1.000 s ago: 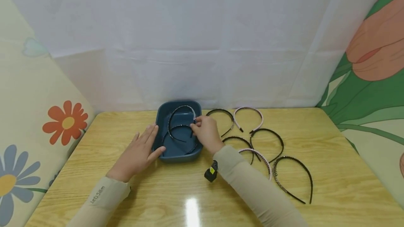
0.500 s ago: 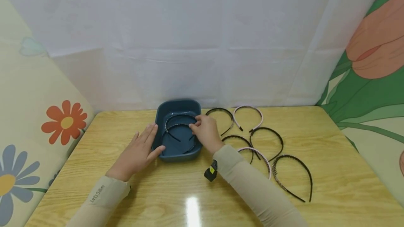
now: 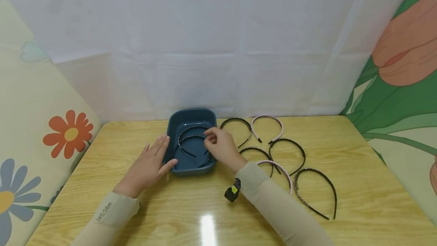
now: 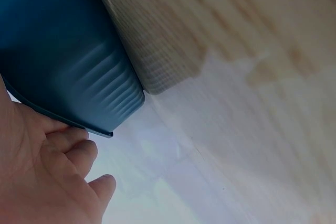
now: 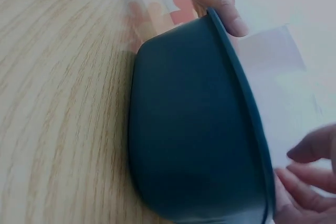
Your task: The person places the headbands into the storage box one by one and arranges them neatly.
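A dark blue plastic basin [image 3: 193, 172] stands on the table with two thin dark headbands lying in it, a rear headband [image 3: 193, 127] and a front headband [image 3: 194, 136]. My left hand [image 3: 145, 168] rests with straight fingers along the basin's left rim, its thumb over the front left corner. In the left wrist view those fingers lie against the outer side of the rim. Over the right rim is my right hand [image 3: 222, 146], loosely bent, fingertips close to the headbands. The right wrist view shows a gap between its thumb and forefinger, nothing held there.
Right of the basin, several headbands lie on the wooden table [image 3: 177, 215]: a black headband [image 3: 235, 119], a pink headband [image 3: 268, 116], another pink headband [image 3: 286, 171] and a black headband with a patterned part [image 3: 317, 171] among them. A white cloth [image 3: 205, 67] hangs behind.
The rear headband has gone from tilted up in my right fingers to lying low in the basin. My right hand has let it go and drawn slightly back. The left hand stays put.
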Demonstrator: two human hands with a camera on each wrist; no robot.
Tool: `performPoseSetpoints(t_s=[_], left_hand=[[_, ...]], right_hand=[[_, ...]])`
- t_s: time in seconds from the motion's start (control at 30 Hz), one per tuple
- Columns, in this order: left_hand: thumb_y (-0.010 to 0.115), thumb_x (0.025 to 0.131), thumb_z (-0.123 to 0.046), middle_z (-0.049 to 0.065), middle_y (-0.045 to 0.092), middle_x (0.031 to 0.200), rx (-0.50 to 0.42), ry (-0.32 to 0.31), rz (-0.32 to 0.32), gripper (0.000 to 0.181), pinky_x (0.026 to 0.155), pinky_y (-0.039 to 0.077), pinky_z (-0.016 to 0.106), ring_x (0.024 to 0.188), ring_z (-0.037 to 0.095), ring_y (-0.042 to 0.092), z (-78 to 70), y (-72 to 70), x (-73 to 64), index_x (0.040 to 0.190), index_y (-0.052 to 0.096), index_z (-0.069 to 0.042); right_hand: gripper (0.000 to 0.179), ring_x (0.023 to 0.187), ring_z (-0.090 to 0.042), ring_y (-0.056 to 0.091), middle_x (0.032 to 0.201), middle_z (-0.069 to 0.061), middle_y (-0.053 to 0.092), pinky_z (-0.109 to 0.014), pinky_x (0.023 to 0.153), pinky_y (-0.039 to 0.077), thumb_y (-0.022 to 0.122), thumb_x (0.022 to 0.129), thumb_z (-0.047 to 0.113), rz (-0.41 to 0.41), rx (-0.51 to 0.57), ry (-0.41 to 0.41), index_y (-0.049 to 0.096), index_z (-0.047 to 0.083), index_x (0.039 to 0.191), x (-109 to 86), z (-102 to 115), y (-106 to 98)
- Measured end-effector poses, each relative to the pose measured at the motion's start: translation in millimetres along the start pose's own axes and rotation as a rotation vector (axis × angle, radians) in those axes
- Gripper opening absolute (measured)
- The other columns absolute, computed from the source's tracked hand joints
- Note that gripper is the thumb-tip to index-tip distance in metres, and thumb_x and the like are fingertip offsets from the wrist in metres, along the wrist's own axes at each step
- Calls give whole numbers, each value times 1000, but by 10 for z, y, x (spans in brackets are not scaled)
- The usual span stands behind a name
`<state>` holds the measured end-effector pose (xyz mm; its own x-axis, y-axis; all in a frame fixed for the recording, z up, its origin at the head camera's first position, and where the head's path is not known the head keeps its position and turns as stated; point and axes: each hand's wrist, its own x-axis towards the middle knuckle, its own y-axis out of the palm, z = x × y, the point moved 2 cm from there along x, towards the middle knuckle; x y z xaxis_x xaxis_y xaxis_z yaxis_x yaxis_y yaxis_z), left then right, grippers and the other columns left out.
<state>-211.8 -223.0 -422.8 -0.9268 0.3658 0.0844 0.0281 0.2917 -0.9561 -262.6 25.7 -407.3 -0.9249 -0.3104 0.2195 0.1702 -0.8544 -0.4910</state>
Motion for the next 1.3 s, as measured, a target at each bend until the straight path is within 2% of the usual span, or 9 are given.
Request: performPoseSetpoints(t_s=[0.17,0.3,0.5,0.73,0.93,1.13,1.3], left_hand=[[47,105,-53,24,17,166,5,0,-2,85,119,13,66,153,42,14,3,4,3,159,18,5],[47,104,-54,24,17,166,10,-1,-3,86,119,13,66,153,42,14,6,7,8,159,18,5],[48,104,-54,24,16,166,12,-4,-3,86,119,13,66,153,42,13,13,13,-6,159,18,5],[47,104,-54,23,16,167,5,-5,-2,86,120,11,65,154,41,12,14,14,-11,160,17,5],[47,104,-55,23,16,167,7,-13,4,87,120,11,64,154,41,12,16,5,-16,160,17,4],[47,104,-55,22,15,167,6,-16,6,87,120,10,64,154,41,12,10,2,-32,160,17,4],[48,104,-54,22,16,167,11,-15,4,86,120,12,65,154,40,12,-7,-6,-30,160,18,4]], right_hand=[[25,95,-19,66,108,-8,69,-30,81,56,59,101,11,40,49,-55,69,6,123,-80,-1,-67],[21,95,-18,66,108,-6,70,-31,80,56,59,102,13,52,47,-84,70,8,120,-143,19,-151],[21,96,-22,67,111,-13,71,-29,80,57,60,101,8,77,-13,-167,71,3,118,-244,135,-296],[24,95,-18,67,111,-8,71,-26,78,57,60,101,9,90,-116,-192,70,5,123,-345,187,-532],[27,95,-20,68,110,-10,71,-27,78,59,61,101,7,82,-205,-234,68,1,126,-447,115,-780],[27,96,-18,67,113,-7,69,-31,81,59,61,102,9,124,-275,-227,66,3,128,-575,-24,-1046],[25,94,-20,66,115,-11,67,-36,80,59,60,102,9,156,-338,-226,66,2,126,-678,-164,-1273]])
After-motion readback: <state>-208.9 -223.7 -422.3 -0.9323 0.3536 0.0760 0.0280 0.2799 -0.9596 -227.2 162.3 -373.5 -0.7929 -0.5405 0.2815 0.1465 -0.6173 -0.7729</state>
